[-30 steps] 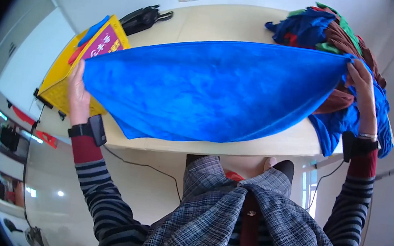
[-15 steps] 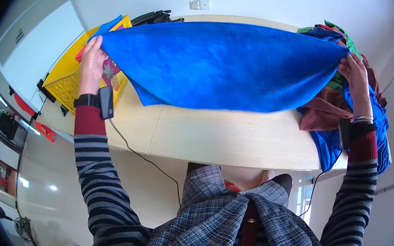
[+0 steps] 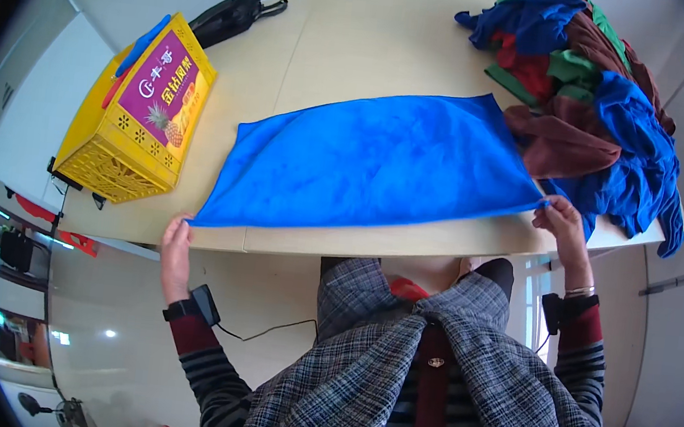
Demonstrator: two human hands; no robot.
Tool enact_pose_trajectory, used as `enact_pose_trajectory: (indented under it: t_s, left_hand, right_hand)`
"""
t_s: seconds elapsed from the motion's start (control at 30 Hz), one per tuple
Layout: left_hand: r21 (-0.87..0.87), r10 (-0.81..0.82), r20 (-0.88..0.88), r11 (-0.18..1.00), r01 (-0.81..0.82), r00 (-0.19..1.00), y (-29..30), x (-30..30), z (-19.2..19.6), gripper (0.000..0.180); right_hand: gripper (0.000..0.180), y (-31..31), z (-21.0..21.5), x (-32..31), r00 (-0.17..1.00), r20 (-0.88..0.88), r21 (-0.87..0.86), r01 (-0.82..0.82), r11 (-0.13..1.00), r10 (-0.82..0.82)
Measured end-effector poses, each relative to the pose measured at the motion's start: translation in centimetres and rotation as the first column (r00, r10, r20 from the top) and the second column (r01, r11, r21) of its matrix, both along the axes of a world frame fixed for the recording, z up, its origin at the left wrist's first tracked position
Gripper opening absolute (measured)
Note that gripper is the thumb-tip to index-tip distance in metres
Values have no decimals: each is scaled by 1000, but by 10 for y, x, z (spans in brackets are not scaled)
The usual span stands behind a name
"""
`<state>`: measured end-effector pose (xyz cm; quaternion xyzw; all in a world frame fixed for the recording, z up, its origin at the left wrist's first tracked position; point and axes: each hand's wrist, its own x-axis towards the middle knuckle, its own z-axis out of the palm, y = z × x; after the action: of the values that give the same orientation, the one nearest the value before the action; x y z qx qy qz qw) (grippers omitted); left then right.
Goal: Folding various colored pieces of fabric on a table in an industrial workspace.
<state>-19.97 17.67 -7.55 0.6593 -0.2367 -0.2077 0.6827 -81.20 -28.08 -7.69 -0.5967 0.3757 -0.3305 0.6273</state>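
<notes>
A blue cloth [image 3: 373, 166], towel-like and rectangular, lies spread across the light wooden table [image 3: 362, 39]. Its near left corner is pinched in my left hand [image 3: 177, 249], at the table's front edge. My right hand [image 3: 561, 226] grips the near right corner between thumb and fingers, a little above the tabletop. The far edge of the cloth rests on the table, and its far right corner comes close to a brown cloth [image 3: 565, 146] in the heap. Soft creases run over the cloth's surface.
At the right, a heap of crumpled blue, brown, green and red cloths [image 3: 635, 120] hangs partly over the table edge. A yellow plastic crate [image 3: 120, 163] with a blue cloth [image 3: 144, 43] on its rim stands at the left. Behind it lies a black bag [image 3: 229, 19].
Both hands have come down and toward me, still holding the blue cloth by two corners. The cloth, held up in the air before, now lies on the table.
</notes>
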Motion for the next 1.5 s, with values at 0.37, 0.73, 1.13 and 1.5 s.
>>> enact_pose_trajectory:
  t_s: [0.37,0.73,1.13,1.5]
  left_hand:
    - [-84,141,271,989,-123,952,26,0,62,25]
    - [-366,284,285,915,-170,915,-67,50,170,41]
    - [-74,213,152,976,-204,965,-179,139,26,33]
    - [-108,-121,212,983,147,970,-232,-115,117,14]
  right_hand:
    - [17,4,55,-10,999,-24,-514,29,858,-48]
    - [32,-61,186,71,961,149,-361,272,892,-232]
    - [9,-134,49,151,978,-210,-145,-17,989,-14]
    - [16,23,110,224,979,-35,-61,-205,977,203]
